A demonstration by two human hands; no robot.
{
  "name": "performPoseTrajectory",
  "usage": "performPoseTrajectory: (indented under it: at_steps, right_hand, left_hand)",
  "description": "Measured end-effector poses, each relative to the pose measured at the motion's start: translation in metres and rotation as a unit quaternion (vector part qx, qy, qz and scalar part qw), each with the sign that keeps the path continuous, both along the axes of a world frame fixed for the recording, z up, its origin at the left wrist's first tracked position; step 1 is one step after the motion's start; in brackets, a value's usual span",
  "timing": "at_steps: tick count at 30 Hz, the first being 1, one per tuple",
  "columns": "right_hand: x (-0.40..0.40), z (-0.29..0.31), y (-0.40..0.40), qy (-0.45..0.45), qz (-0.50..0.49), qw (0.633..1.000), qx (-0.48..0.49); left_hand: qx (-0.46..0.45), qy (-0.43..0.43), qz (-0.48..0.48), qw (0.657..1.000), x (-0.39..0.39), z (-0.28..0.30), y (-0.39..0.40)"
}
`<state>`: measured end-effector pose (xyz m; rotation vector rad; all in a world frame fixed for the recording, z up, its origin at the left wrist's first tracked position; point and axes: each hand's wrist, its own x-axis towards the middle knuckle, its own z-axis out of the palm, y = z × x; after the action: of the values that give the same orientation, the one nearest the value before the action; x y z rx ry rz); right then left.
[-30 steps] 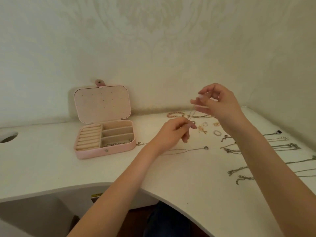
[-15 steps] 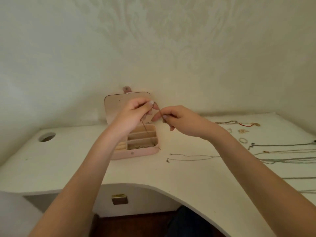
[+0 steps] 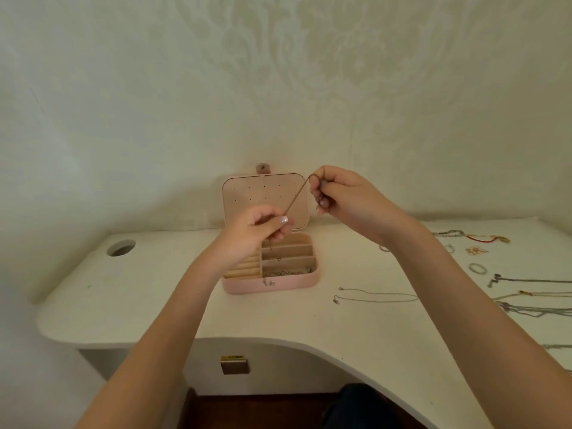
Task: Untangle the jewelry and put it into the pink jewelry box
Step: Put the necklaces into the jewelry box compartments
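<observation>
The pink jewelry box (image 3: pixel 272 283) stands open on the white desk, its lid upright against the wall. A thin chain (image 3: pixel 297 196) stretches between both hands above the box. My left hand (image 3: pixel 253 233) pinches its lower part, and the loose end dangles into the box's middle compartment. My right hand (image 3: pixel 343 198) pinches the upper end, higher and to the right, beside the lid. Some jewelry lies in the box's front compartment (image 3: pixel 288 270).
A thin silver necklace (image 3: pixel 376 296) lies on the desk right of the box. Several chains (image 3: pixel 532 300), rings (image 3: pixel 477 269) and a red bracelet (image 3: pixel 483 238) lie at the right edge. A round cable hole (image 3: pixel 121 247) is at the left. The desk's front edge curves inward.
The hands carried the chain from the jewelry pile leftward to over the box. Now they have drawn apart, the right hand rising and the chain's end hanging into the box.
</observation>
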<state>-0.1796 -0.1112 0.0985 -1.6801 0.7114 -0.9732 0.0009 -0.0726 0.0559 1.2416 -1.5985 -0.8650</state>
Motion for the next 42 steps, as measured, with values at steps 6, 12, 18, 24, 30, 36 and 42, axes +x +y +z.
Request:
performPoseTrajectory:
  at_steps: [6,12,18,24,30,36,42]
  right_hand:
    - [0.004,0.002,-0.002,-0.019,-0.003,1.0,0.005]
    - [0.006,0.0,0.001,-0.023,-0.008,1.0,-0.005]
    - [0.0,-0.002,0.003,0.158,0.034,0.986,-0.034]
    - [0.011,-0.013,0.007,0.22,-0.003,0.974,-0.055]
    - [0.026,-0.018,0.016,0.197,0.01,0.979,-0.05]
    - [0.005,-0.021,0.002,0.192,-0.103,0.974,-0.064]
    - [0.009,-0.019,0.01,0.086,-0.026,0.996,-0.027]
  left_hand:
    - [0.017,-0.042,0.009,0.999,0.012,-0.019,0.007]
    - [0.0,-0.002,0.039,0.999,0.016,-0.025,0.01]
    - [-0.042,-0.191,0.064,0.979,0.022,-0.027,0.017]
    - [-0.064,-0.325,0.05,0.942,0.02,-0.02,0.025]
    - [-0.015,-0.024,-0.004,1.0,-0.009,-0.02,0.025]
    - [0.014,-0.068,0.056,0.996,0.0,-0.029,0.022]
    - [0.01,-0.142,0.025,0.989,-0.015,-0.023,0.023]
